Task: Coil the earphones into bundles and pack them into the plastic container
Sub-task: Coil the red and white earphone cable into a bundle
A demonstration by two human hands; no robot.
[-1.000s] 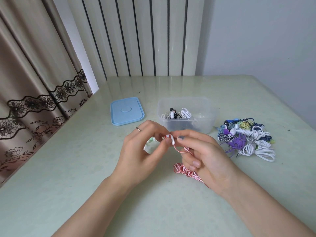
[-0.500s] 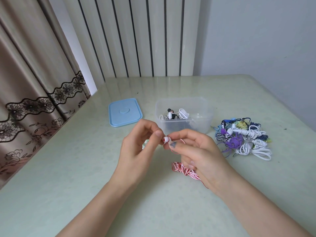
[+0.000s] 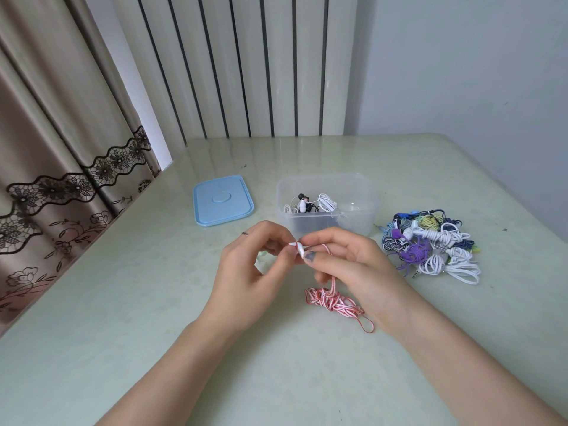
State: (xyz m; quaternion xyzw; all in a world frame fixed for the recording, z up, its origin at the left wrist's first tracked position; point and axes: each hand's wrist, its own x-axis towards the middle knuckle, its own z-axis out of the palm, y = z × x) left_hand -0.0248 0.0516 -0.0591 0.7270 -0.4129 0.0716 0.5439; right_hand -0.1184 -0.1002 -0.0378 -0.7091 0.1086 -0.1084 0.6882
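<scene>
Head view: unlabelled blue lid point(image 3: 223, 200)

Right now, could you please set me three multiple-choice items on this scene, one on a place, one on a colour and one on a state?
1. Where does the lid lie?
A. on the container
B. on the table, left of the container
C. under the pile

2. What colour is the cable the hands are working on?
A. red and white
B. purple
C. black

3. What state is the container in?
A. closed
B. open and bare
C. open with some earphones inside

Key: 1 B, the lid lies flat on the table, apart from the container. 2 A, the red-and-white cable runs up from its heap to the left hand and right hand, which pinch its earbud end between them. 3 C, no lid is on it, and black and white earphones show inside.
</scene>
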